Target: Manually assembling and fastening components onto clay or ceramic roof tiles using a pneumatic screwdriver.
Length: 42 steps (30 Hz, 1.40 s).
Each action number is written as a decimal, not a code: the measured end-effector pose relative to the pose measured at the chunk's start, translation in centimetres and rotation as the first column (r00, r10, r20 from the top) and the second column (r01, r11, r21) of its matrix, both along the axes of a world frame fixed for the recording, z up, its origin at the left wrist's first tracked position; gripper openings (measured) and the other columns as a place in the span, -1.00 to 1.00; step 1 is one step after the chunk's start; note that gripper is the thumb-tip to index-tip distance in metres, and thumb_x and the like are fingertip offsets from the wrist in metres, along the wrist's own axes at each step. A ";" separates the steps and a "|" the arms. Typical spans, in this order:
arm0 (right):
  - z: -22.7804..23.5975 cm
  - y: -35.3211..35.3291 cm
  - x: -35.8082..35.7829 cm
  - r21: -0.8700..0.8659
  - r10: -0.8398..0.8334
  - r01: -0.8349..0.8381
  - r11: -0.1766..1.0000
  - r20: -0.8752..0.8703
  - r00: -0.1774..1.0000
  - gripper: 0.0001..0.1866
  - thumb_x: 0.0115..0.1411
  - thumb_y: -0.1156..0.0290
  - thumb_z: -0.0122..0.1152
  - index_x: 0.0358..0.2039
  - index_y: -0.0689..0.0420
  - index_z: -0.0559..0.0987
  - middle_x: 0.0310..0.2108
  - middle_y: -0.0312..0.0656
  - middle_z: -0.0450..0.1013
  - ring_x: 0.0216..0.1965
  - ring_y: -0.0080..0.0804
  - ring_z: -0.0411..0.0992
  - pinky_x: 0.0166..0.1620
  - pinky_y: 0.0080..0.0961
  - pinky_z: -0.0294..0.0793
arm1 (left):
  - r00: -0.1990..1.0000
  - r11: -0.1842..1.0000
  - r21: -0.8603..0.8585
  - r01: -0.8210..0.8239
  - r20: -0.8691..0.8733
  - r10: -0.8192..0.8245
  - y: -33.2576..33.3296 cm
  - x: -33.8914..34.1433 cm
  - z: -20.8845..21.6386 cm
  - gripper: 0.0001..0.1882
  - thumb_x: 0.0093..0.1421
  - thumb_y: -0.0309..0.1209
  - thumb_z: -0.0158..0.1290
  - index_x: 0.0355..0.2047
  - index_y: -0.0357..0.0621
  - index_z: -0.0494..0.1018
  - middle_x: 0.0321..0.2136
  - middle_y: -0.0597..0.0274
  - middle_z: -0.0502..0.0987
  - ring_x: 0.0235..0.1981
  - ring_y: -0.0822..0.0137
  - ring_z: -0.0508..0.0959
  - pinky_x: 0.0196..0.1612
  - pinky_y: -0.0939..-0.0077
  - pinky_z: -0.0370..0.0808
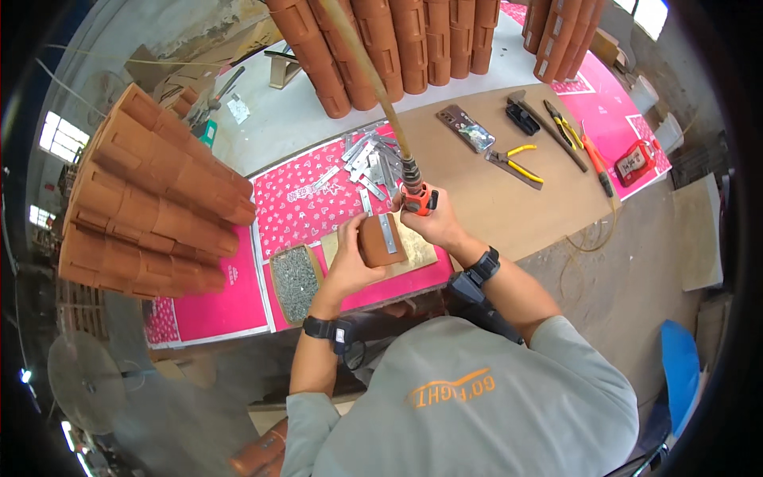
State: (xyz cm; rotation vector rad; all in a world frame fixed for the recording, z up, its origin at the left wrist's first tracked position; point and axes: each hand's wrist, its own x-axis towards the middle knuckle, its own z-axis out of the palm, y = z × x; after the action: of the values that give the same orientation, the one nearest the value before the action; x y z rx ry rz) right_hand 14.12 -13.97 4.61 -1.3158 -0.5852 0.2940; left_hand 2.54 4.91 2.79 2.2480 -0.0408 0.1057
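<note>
Two bare hands work at one counter [218, 310]. The left hand [351, 258] is wrapped around the side of one brown block [373, 245], which sits over one tan board [423, 256] at the counter's near edge; one metal strip [388, 235] lies on its top. The right hand [435, 222] is clamped on one orange power driver [415, 199], just above the block. Beyond is one heap of loose strips [370, 164], too overlapped to count. One tray of small hardware [296, 286] stands to the left. Rightward lie one phone [466, 129], two yellow-handled pliers [520, 168], one hammer [548, 132] and one red container [634, 164]. Seven terracotta columns [411, 48] line the back.
</note>
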 end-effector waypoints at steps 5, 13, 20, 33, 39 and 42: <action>-1.4 0.1 0.4 -0.058 0.007 -0.004 0.998 0.040 0.999 -0.75 0.00 0.66 0.14 -0.24 0.23 0.52 -0.33 -0.26 0.50 -0.24 -0.54 0.47 -0.11 -0.52 0.48 | 0.991 0.942 -0.337 -0.003 -0.125 -0.042 1.4 -0.6 -0.8 0.07 -0.15 -0.46 0.38 0.32 -0.19 -0.02 0.22 -0.13 0.18 0.31 0.03 0.17 0.33 0.22 0.18; 2.9 -0.2 -1.5 -0.130 0.052 -0.063 0.989 -0.085 0.995 -0.80 0.05 0.55 0.28 -0.27 0.21 0.54 -0.36 -0.33 0.50 -0.33 -0.63 0.43 -0.21 -0.59 0.46 | 0.988 0.955 -0.297 -0.022 -0.153 -0.025 1.9 -1.0 -1.9 0.11 -0.05 -0.22 0.41 0.36 -0.17 -0.07 0.26 -0.16 0.15 0.35 0.02 0.11 0.36 0.16 0.09; 18.6 -2.8 -6.1 0.109 0.590 -0.580 0.807 -0.206 0.781 -0.57 -0.09 0.34 0.61 -0.27 0.19 0.57 -0.44 -0.35 0.51 -0.44 -0.67 0.44 -0.39 -0.65 0.44 | 0.944 0.843 -0.430 -0.324 -0.205 0.258 2.0 -0.4 -6.5 -0.14 0.10 -0.23 0.30 0.28 -0.28 0.10 0.06 -0.13 0.32 0.08 0.09 0.41 0.11 0.23 0.41; 21.6 -5.7 -8.8 0.382 0.580 -0.568 0.729 0.097 0.809 -0.53 -0.15 0.26 0.66 -0.43 0.19 0.48 -0.64 -0.42 0.34 -0.61 -0.71 0.27 -0.56 -0.68 0.25 | 0.939 0.845 -0.422 -0.328 -0.246 0.242 0.6 -0.1 -4.4 -0.28 0.18 -0.30 0.22 0.26 -0.26 0.15 -0.01 0.01 0.34 -0.05 0.26 0.46 -0.02 0.38 0.48; 22.2 -6.5 -8.6 0.370 0.566 -0.565 0.738 0.118 0.816 -0.53 -0.13 0.23 0.64 -0.39 0.18 0.50 -0.66 -0.40 0.34 -0.62 -0.69 0.27 -0.57 -0.67 0.25 | 0.925 0.888 -0.283 -0.361 -0.227 0.304 0.2 -0.3 -3.9 -0.30 0.19 -0.29 0.19 0.26 -0.24 0.16 0.01 0.01 0.33 -0.03 0.24 0.45 -0.02 0.36 0.47; 22.0 -7.6 -8.1 0.344 0.635 -0.617 0.708 0.073 0.769 -0.47 -0.14 0.17 0.64 -0.28 0.19 0.54 -0.63 -0.39 0.38 -0.61 -0.66 0.30 -0.55 -0.63 0.29 | 0.905 0.880 -0.261 -0.398 -0.266 0.331 0.5 -0.6 -4.6 -0.31 0.19 -0.24 0.19 0.24 -0.25 0.20 0.01 -0.02 0.36 0.00 0.19 0.42 0.01 0.29 0.44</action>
State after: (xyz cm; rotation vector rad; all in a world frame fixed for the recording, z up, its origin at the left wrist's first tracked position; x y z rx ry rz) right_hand 6.00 -21.56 26.61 -0.7194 -0.9929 0.7498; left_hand 1.90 5.45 -1.81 1.9144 0.4914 0.0659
